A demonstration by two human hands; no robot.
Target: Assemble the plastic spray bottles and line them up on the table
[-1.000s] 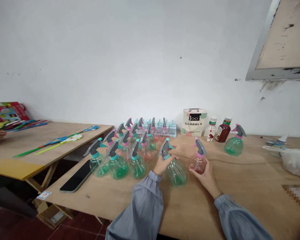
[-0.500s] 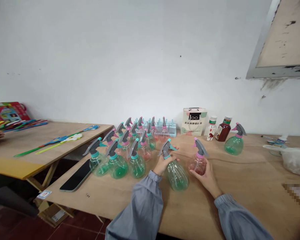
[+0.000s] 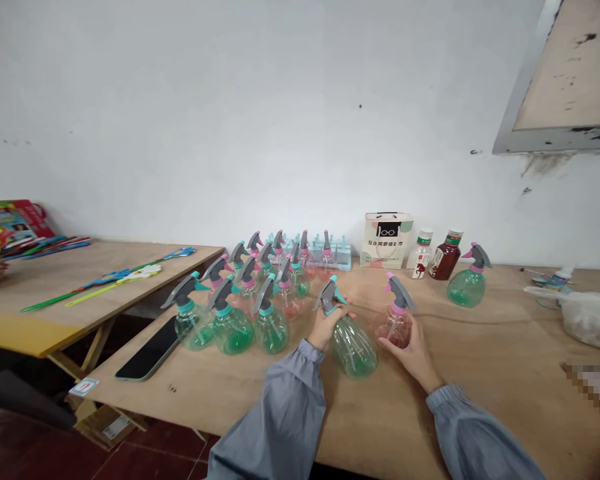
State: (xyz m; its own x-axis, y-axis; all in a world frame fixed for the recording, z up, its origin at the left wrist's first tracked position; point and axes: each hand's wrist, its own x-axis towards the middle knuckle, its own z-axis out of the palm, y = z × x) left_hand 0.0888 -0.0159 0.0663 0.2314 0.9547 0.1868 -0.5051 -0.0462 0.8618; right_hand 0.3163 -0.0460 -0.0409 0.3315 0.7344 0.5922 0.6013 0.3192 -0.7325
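My left hand (image 3: 326, 325) is closed around the neck of a green spray bottle (image 3: 355, 348) with a grey and teal trigger head. That bottle leans, its base toward the right. My right hand (image 3: 413, 347) grips the round body of a pink spray bottle (image 3: 393, 325), whose grey and pink head points left. To the left stand several more spray bottles, among them a green bottle (image 3: 235, 331) with a teal collar and a pink bottle (image 3: 288, 301) behind it. Another green spray bottle (image 3: 466, 288), with a pink collar, stands apart at the right.
A phone (image 3: 149, 350) lies at the table's left. Along the wall are a light-blue rack (image 3: 344, 255), a paper bag (image 3: 386, 243), a white bottle (image 3: 421, 255) and a dark red bottle (image 3: 445, 257). A plastic bag (image 3: 593, 319) sits right. Hand-shaped clappers (image 3: 115, 279) lie on the neighbouring table.
The view has shifted slightly. Both hands keep their grips on the two spray bottles, with almost no movement.
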